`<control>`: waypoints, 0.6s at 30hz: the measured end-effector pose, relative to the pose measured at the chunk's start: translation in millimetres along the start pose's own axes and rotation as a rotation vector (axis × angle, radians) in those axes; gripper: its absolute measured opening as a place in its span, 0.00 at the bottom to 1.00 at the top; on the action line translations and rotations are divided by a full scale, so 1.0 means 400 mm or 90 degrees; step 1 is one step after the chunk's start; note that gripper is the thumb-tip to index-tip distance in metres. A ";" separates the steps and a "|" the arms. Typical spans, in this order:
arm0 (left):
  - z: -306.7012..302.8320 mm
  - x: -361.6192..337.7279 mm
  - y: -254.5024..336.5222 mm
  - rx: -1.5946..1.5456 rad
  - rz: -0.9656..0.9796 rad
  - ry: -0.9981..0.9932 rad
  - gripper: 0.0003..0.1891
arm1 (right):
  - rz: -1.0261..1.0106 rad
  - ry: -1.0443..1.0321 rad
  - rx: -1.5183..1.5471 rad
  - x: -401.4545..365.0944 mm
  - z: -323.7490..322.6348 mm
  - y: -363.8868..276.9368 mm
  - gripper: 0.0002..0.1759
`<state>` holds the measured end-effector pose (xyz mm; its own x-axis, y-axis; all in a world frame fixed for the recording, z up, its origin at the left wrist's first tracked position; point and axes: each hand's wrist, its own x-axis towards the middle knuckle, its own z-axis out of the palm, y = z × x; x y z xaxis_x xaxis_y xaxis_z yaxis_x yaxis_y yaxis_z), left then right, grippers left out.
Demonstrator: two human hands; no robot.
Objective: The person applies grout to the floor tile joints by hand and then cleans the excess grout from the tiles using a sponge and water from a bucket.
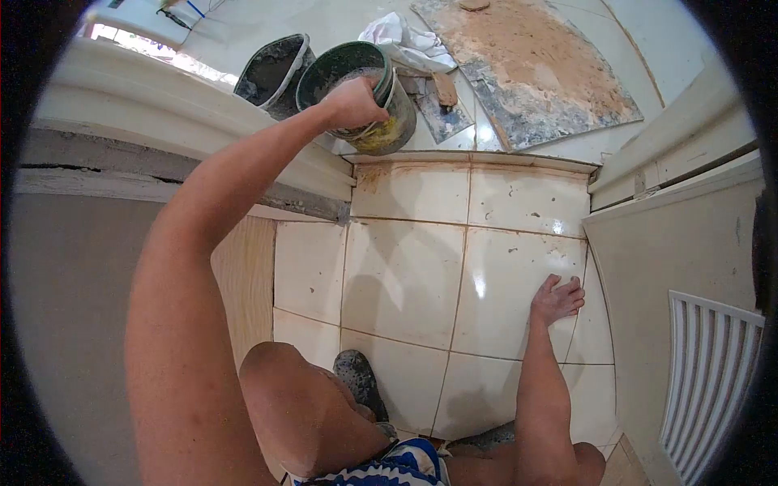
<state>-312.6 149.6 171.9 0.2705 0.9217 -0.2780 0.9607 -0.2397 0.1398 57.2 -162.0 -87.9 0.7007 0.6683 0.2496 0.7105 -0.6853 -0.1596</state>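
Head view shows the left hand curled at the near side of the green bucket, at the end of an outstretched arm; whether it grips the rim, the thin handle or both, I cannot tell. The bucket is at the far left corner of the near tiled floor, by the raised sill; its base is partly out of clear sight, so whether it stands or is lifted is uncertain. The right hand holds nothing, its fingers loosely spread low over the tiles near the floor's right edge; contact with the tile is hard to judge.

Just beside the green bucket, on its left, stands a black bucket; behind and to the right lies a white cloth, and further right a large board smeared with brown material.

To handle the bucket well, I would keep the fingers closed firmly on it, the wrist straight and the mouth level, and clear the sill without knocking the black bucket. With the arm stretched so far, bringing the body nearer should ease the load, and the free palm could give support from below.
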 end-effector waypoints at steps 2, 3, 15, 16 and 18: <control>0.003 0.001 -0.001 0.003 -0.006 0.012 0.25 | 0.003 -0.012 -0.008 0.001 -0.001 0.000 0.23; 0.002 -0.003 0.002 0.007 -0.013 0.024 0.25 | 0.005 -0.025 -0.015 0.000 -0.001 0.000 0.24; 0.006 0.018 -0.039 -0.138 0.001 -0.080 0.28 | 0.011 -0.043 -0.003 0.001 -0.009 -0.001 0.25; -0.012 0.004 -0.021 -0.088 -0.001 -0.073 0.28 | 0.020 -0.047 -0.012 -0.005 -0.001 0.000 0.25; -0.037 -0.026 0.018 -0.113 -0.003 -0.086 0.28 | -0.020 0.036 0.015 -0.007 0.018 0.013 0.24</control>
<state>-309.4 142.9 189.7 0.2840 0.8704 -0.4021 0.9390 -0.1676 0.3005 59.3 -165.2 -96.3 0.6738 0.6715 0.3084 0.7338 -0.6570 -0.1730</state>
